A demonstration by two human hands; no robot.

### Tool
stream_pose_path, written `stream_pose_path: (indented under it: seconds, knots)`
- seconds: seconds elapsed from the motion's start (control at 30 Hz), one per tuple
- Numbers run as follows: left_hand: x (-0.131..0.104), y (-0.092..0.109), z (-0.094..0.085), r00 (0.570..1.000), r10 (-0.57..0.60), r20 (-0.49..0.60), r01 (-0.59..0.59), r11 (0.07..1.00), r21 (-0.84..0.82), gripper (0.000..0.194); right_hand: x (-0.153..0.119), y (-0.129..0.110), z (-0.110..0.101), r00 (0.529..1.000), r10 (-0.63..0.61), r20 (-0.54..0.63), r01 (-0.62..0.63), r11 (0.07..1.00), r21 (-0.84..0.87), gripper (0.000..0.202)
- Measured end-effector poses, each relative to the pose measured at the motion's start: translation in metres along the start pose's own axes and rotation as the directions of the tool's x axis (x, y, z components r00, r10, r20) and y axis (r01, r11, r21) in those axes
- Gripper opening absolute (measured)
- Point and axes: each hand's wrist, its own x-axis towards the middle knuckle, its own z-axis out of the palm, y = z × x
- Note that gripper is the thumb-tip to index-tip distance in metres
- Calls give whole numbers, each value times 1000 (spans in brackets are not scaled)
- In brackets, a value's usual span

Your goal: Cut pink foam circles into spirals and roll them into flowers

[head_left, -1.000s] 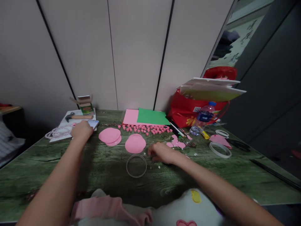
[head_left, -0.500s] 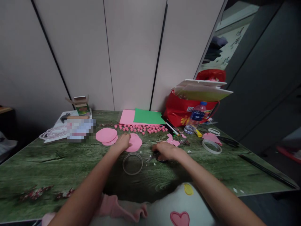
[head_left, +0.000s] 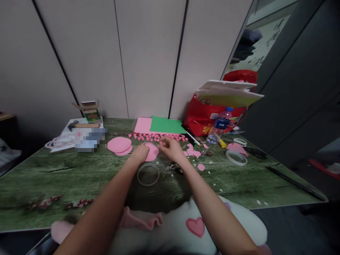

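Fingers of the left hand (head_left: 140,154) are curled over the left edge of a flat, round pink paper piece (head_left: 152,153); their tips are hidden, so whether the paper is gripped cannot be told. The fingers of the right hand (head_left: 171,148) are loosely bent and parted near its right edge; whether it is touched cannot be told. The round piece is laid near the middle of a green wood-grain table (head_left: 66,173).

Nearer the body, a clear, thin-walled ring (head_left: 148,185) and dark-handled metal scissors (head_left: 179,171) are laid flat. To the left, overlapping pink paper ovals (head_left: 119,145) are placed. Beyond the hands, small pink bud-shaped pieces (head_left: 140,138) are strung out in a band before a green paper sheet (head_left: 168,125), by which a pink paper sheet (head_left: 142,125) is partly covered. Farther right, a clear blue-capped plastic bottle (head_left: 221,125) is stood before a glossy red bag (head_left: 196,118).
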Motion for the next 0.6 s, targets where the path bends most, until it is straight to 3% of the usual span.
stream_pose_path:
  seconds: [0.1, 0.17, 0.23, 0.33, 0.43, 0.5, 0.6]
  knots:
    - [-3, -3, 7, 999, -24, -45, 24, 1000, 0, 28, 6, 26, 18, 981, 167, 98, -192, 891, 411, 21]
    - [-6, -8, 11, 997, -33, -69, 33, 999, -6, 28, 7, 36, 27, 972, 187, 143, -235, 814, 531, 16]
    - [-10, -11, 14, 996, -36, -81, 35, 999, -15, 28, 6, 41, 34, 978, 158, 139, -209, 791, 575, 15]
    - [-16, -15, 17, 991, -51, -125, 35, 991, -129, 28, 7, 45, 40, 984, 132, 117, -174, 830, 530, 18]
    - [-21, -23, 16, 959, -160, -235, 96, 960, -263, 28, 9, 49, 44, 988, 118, 99, -149, 892, 428, 19]
    - [-26, -36, 12, 875, -357, -327, 271, 921, -279, 29, 10, 52, 44, 992, 99, 79, -122, 916, 382, 20]
    - [-35, -63, 9, 622, -700, -352, 622, 714, -321, 32, 11, 53, 43, 995, 85, 52, -98, 926, 364, 20]
